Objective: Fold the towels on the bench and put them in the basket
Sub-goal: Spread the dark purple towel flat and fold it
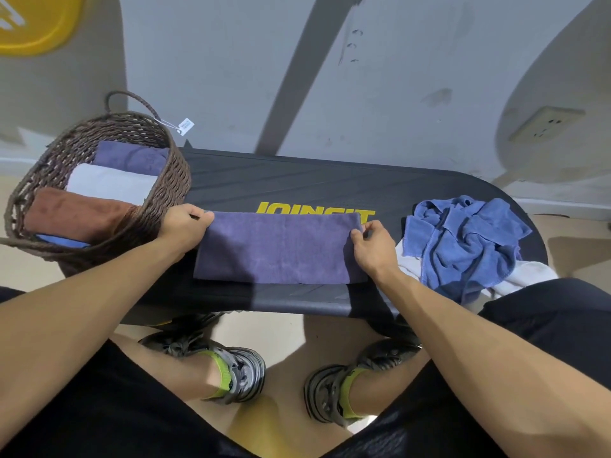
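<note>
Purple towel (281, 247) lay flat on the desk (297, 186), stretched between the fingers: left hand (185, 226) and right hand (373, 246) each pinched a far corner, apparently squaring it for another fold before the wicker basket (165, 193) beside the left fingers.

A single wide-angle camera on the person's head looks steeply down, close over the black bench (297, 183) and both forearms.
</note>
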{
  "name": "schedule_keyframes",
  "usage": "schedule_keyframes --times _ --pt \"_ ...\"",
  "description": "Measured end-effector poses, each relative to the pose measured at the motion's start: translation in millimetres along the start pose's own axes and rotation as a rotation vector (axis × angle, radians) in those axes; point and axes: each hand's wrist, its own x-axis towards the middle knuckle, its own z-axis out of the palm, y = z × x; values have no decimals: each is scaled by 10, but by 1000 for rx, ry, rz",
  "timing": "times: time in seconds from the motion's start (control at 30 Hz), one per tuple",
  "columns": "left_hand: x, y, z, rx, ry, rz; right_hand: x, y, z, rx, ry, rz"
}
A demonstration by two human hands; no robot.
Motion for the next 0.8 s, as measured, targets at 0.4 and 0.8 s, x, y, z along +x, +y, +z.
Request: schedule_keyframes --times 0.4,0.8 --pt "-544 60 -366 611 -487 -232 34 -38 -418 -141 -494 273" --pt "-624 218 -318 999 -558 -160 -38 56 -513 -496 -626 216"
